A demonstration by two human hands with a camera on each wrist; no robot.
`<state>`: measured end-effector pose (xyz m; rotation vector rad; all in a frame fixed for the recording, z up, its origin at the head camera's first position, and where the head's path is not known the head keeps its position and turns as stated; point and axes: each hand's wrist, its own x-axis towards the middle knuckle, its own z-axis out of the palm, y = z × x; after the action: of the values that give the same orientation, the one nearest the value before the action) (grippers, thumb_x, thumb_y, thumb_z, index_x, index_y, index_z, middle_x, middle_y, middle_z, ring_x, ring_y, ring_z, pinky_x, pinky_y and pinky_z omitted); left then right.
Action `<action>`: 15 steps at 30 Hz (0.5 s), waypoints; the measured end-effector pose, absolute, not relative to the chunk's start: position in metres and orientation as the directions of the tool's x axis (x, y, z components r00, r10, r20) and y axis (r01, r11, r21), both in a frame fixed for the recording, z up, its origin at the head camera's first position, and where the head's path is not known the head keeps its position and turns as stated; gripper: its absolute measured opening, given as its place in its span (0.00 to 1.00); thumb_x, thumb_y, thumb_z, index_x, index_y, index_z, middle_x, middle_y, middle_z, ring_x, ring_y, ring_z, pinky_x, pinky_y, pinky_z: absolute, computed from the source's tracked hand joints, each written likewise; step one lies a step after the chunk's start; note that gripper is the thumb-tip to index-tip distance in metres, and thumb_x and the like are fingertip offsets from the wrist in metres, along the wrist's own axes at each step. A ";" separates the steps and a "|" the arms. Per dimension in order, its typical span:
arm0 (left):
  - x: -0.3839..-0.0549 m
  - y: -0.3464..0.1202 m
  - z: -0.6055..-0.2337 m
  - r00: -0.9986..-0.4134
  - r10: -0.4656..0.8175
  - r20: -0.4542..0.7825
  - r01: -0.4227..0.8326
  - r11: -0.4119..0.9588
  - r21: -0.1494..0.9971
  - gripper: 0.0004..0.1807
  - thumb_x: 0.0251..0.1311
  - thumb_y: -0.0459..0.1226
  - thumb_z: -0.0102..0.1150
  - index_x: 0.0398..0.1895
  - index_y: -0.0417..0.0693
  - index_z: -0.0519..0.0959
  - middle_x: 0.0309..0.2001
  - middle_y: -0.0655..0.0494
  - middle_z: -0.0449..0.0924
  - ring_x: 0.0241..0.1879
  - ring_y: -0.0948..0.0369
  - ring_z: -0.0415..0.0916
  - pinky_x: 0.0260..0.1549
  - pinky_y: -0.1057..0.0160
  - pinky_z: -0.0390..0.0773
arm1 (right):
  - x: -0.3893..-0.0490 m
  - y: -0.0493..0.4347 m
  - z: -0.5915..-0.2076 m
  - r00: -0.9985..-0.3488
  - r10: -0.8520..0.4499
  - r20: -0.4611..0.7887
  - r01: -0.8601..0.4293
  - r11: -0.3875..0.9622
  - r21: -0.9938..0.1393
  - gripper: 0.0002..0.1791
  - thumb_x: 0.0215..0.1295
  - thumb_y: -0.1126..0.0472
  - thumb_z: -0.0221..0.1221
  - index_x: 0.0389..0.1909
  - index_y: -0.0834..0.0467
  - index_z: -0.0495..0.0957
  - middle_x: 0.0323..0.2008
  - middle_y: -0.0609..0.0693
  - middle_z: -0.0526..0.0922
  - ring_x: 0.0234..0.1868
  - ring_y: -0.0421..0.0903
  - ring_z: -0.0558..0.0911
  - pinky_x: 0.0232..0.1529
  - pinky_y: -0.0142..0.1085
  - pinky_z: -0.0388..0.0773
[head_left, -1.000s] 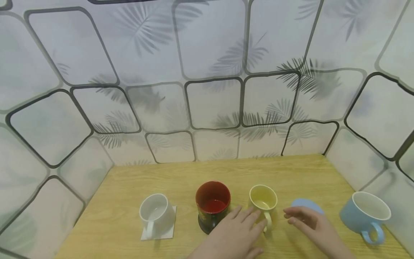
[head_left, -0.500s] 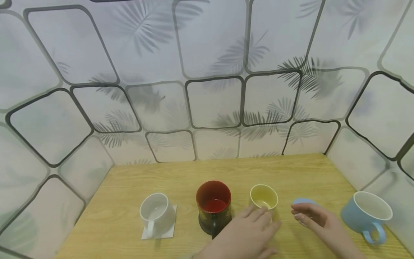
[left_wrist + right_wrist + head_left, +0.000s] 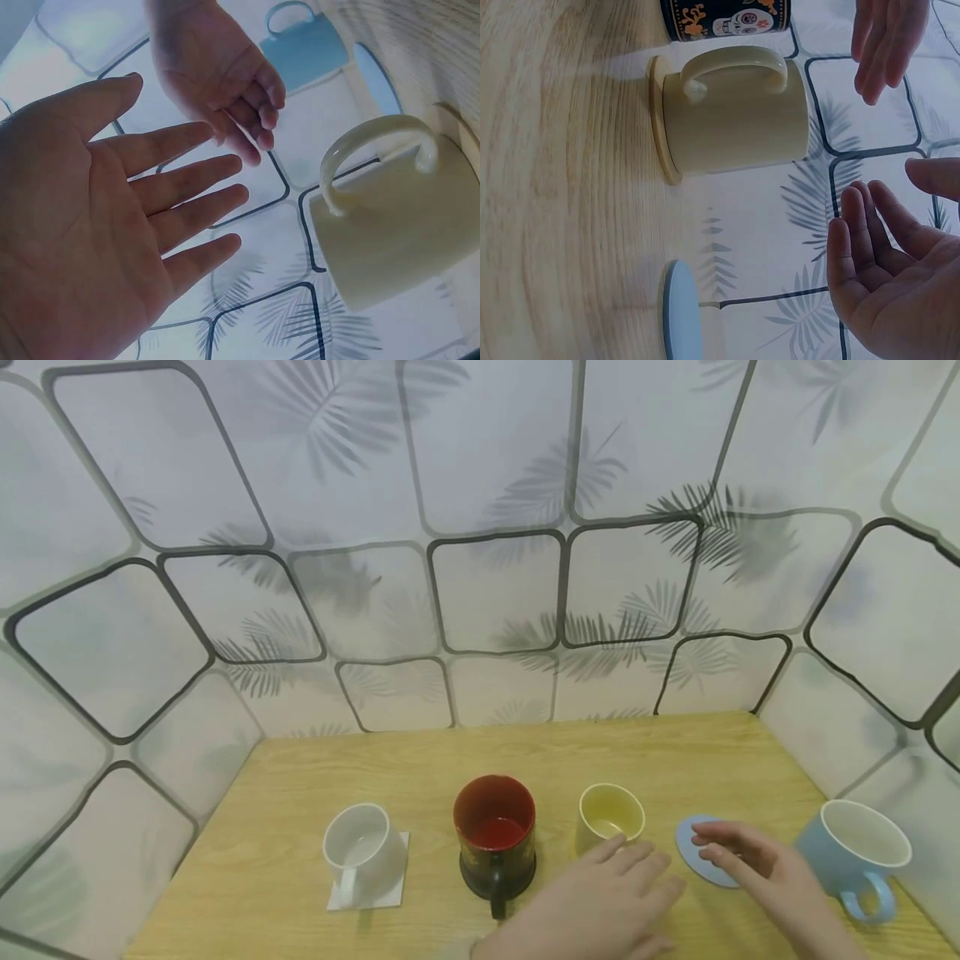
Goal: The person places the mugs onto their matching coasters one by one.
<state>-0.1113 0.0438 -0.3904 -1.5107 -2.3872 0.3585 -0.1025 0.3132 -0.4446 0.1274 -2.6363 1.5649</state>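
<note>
My left hand (image 3: 600, 906) hovers in front of the yellow mug (image 3: 607, 814), its fingers spread and straight, holding nothing. In the head view it hides the mug's lower part and handle. The left wrist view shows that mug's handle (image 3: 379, 135) apart from the fingertips. My right hand (image 3: 765, 868) hangs over the edge of a round blue coaster (image 3: 693, 856), fingers loosely bent around nothing. From the right wrist, the yellow mug (image 3: 739, 124) stands on a round wooden coaster (image 3: 658, 124). A light blue mug (image 3: 832, 860) is just right of my right hand.
A black mug with a red inside (image 3: 497, 852) stands on a dark round coaster left of the yellow mug. Farther left, a white mug (image 3: 375, 860) sits on a square white coaster (image 3: 390, 897). Patterned panels (image 3: 495, 593) enclose the wooden table (image 3: 420, 760) at the back and sides.
My left hand has moved right, from beside the black mug to in front of the yellow mug. My right hand has shifted slightly right, uncovering more of the blue coaster. The mugs stay put.
</note>
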 end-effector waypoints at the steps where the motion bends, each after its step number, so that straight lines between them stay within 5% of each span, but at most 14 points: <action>1: -0.112 0.045 -0.390 -0.406 0.908 0.105 0.836 0.415 -0.360 0.31 0.79 0.65 0.40 0.76 0.68 0.70 0.77 0.65 0.69 0.79 0.63 0.65 0.82 0.60 0.62 | -0.102 0.314 -0.444 -0.994 -0.029 0.103 -0.104 0.482 -0.870 0.16 0.81 0.66 0.55 0.64 0.63 0.79 0.49 0.24 0.86 0.48 0.27 0.85 0.44 0.25 0.84; 15: -0.117 0.064 -0.401 -0.386 0.920 0.072 0.861 0.387 -0.330 0.30 0.79 0.66 0.38 0.76 0.69 0.69 0.79 0.66 0.67 0.80 0.65 0.63 0.82 0.61 0.62 | -0.096 0.339 -0.442 -0.994 0.036 0.102 -0.072 0.484 -0.872 0.17 0.82 0.67 0.53 0.65 0.53 0.81 0.49 0.22 0.86 0.47 0.25 0.85 0.43 0.19 0.80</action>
<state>-0.1169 0.0636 -0.4013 -1.5768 -2.4041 0.3502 -0.0958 0.3393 -0.4416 0.0322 -2.6136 1.5432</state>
